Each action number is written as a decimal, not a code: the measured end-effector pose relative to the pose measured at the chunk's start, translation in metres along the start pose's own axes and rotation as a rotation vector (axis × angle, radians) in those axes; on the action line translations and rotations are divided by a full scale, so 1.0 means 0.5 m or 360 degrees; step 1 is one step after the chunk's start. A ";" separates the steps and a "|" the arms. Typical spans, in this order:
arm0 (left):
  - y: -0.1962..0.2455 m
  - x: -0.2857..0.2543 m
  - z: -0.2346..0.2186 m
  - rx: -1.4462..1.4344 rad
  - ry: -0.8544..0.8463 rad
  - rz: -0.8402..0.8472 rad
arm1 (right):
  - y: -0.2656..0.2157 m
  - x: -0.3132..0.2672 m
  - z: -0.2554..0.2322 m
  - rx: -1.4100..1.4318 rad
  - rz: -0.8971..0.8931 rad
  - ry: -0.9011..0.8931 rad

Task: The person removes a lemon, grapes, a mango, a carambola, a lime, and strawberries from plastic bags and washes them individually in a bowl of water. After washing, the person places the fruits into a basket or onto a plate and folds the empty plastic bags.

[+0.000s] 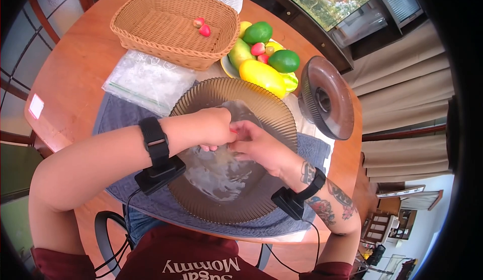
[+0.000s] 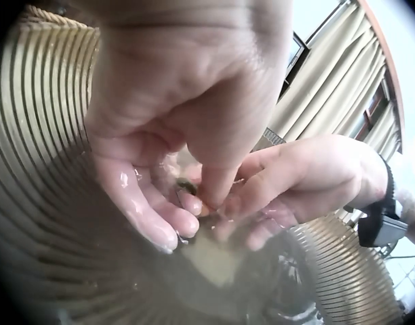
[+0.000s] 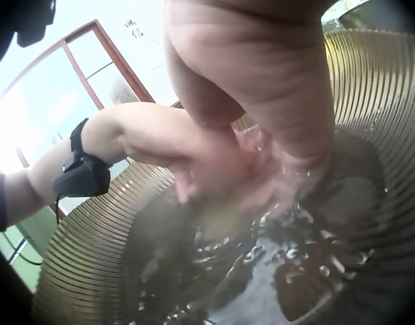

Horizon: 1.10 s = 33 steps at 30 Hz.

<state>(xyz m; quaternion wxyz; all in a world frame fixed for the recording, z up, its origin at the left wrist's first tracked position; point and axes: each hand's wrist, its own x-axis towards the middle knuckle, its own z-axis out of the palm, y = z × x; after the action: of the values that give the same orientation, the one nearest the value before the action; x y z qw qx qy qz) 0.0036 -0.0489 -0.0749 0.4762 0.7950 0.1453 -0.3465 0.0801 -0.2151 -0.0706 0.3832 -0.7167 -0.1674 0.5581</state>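
Observation:
Both hands meet over the water in a large ribbed, smoky glass bowl (image 1: 261, 199). Between them a small red fruit (image 1: 233, 131) shows only in part; its green top (image 2: 185, 185) peeks out among the left fingers in the left wrist view. My left hand (image 1: 209, 125) curls its fingers round the fruit, thumb pointing down. From the other side my right hand (image 1: 259, 147) pinches at it with thumb and fingertips. A pale yellowish patch (image 2: 214, 257) shows in the cloudy water under the hands.
A wicker basket (image 1: 151, 21) with two small red fruits (image 1: 204, 30) stands behind the bowl. Beside it are a plate of yellow and green fruit (image 1: 262, 78) and a glass dish (image 1: 339, 99) standing on edge. A clear zip bag (image 1: 146, 81) lies left on a blue towel (image 1: 113, 124).

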 end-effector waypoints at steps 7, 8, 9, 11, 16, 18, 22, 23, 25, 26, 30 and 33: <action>-0.017 0.021 0.002 -0.0522 0.0267 0.0119 | -0.005 -0.009 -0.016 0.0044 0.0445 -0.0064; -0.016 0.023 0.000 -0.0379 0.0237 0.0048 | -0.005 -0.011 -0.014 0.0041 0.0445 -0.0064; -0.014 0.024 0.001 -0.0380 0.0238 0.0051 | -0.004 -0.013 -0.011 0.0094 0.0483 -0.0062; 0.003 0.012 0.001 0.0421 -0.0266 0.0024 | 0.001 -0.010 -0.013 0.0144 0.0518 -0.0061; -0.007 0.018 0.043 0.0851 0.0050 0.0336 | 0.022 -0.006 -0.016 0.0118 0.0364 -0.0077; 0.005 -0.015 0.035 0.0067 0.0103 0.0319 | 0.025 -0.005 -0.017 0.0152 0.0354 -0.0158; 0.001 0.004 0.028 -0.0232 -0.0143 0.0091 | 0.012 -0.016 0.007 0.0116 0.0240 -0.0359; 0.010 -0.014 0.022 -0.0199 -0.0138 0.0103 | 0.007 -0.017 0.013 0.0116 0.0239 -0.0361; 0.012 -0.021 0.019 -0.0163 -0.0135 0.0110 | 0.003 -0.019 0.020 0.0011 0.0230 -0.0316; 0.005 -0.015 0.021 -0.0159 -0.0005 0.0127 | 0.006 -0.017 0.018 0.0016 0.0228 -0.0316; -0.020 -0.001 0.013 -0.0193 0.0354 0.0209 | 0.019 -0.001 -0.009 0.0387 0.0523 -0.0200; -0.028 0.006 0.002 -0.0005 0.0314 0.0214 | 0.003 -0.001 0.003 0.0418 0.0484 0.0071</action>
<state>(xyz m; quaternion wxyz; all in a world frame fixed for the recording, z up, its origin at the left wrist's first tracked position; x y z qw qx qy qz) -0.0025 -0.0430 -0.0866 0.4831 0.8324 0.1384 -0.2335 0.0783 -0.2158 -0.0717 0.3882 -0.6898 0.0255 0.6105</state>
